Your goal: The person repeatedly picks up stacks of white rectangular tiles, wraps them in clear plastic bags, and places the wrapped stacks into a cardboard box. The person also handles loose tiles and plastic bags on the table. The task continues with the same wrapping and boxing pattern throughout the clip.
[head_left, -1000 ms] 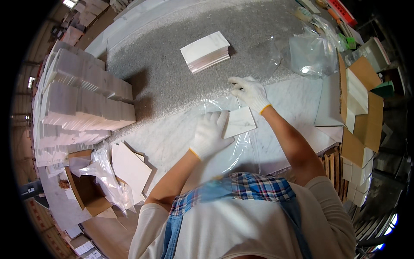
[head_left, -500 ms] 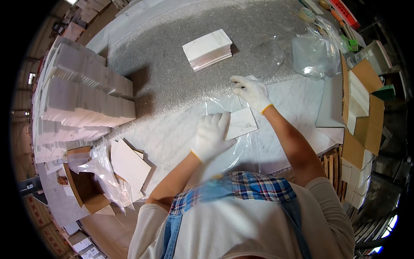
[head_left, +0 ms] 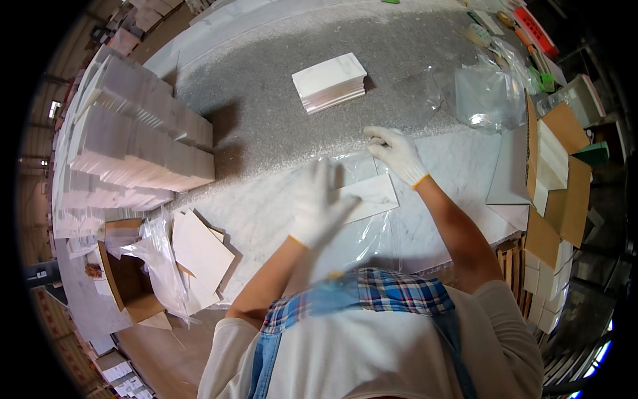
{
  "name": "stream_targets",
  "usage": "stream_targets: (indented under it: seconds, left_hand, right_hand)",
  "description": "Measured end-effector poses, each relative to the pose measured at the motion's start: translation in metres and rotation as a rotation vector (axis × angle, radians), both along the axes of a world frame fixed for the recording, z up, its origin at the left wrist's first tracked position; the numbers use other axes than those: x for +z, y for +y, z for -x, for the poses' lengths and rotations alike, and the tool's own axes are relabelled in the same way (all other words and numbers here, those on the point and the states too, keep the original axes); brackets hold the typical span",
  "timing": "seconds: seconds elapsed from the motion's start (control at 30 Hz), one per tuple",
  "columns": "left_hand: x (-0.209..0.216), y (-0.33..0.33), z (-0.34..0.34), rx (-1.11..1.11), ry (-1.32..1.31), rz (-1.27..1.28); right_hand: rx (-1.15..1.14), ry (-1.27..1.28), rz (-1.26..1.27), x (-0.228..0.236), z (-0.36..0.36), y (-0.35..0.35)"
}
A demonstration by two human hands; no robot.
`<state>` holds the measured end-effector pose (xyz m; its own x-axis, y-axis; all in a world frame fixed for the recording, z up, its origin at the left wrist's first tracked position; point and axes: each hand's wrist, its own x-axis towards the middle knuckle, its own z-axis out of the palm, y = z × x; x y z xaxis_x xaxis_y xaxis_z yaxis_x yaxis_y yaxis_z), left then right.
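Note:
A white marble-look tile lies on clear plastic film on the pale veined slab. My left hand, in a white glove, is over the tile's left end, thumb apart from the fingers; it is smeared by motion and grips nothing visible. Just beyond the tile's far right corner is my gloved right hand. Its fingers are loosely bent with a gap to the thumb, and nothing shows in them. A short stack of similar tiles sits farther off on the grey dusty surface.
Tall stacks of white tiles stand at left. Nearer are loose white sheets, crumpled plastic and an open carton. At right are clear plastic bags, an opened cardboard box and a red item.
My left hand has shifted slightly left and lifted its fingers, uncovering more of the tile. My right hand stays near the same spot by the tile. The whole view has shifted a little.

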<state>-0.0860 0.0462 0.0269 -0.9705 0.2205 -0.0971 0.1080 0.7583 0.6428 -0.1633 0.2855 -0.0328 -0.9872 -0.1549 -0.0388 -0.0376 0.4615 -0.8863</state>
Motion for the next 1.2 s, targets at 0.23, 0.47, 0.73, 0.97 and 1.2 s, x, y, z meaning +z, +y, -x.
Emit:
stream_targets:
  seconds: [0.23, 0.47, 0.73, 0.97, 1.2]
  left_hand:
    - [-0.036, -0.033, 0.036, 0.002, 0.248, 0.018]
    - [-0.02, -0.022, 0.007, -0.283, 0.705, -0.171]
    - [-0.015, -0.031, -0.017, -0.449, 0.791, 0.04]
    - [-0.013, -0.043, -0.032, -0.526, 0.647, 0.067]
    - [-0.002, -0.055, -0.04, -0.588, 0.639, -0.034]
  right_hand:
    - [0.132, -0.108, 0.21, 0.032, -0.052, 0.007]
    - [0.384, 0.236, -0.269, 0.036, -0.077, 0.024]
    - [0.493, 0.493, -0.464, 0.036, -0.1, 0.021]
    - [0.485, 0.549, -0.513, 0.031, -0.115, 0.022]
    - [0.342, 0.631, -0.455, 0.026, -0.134, 0.021]
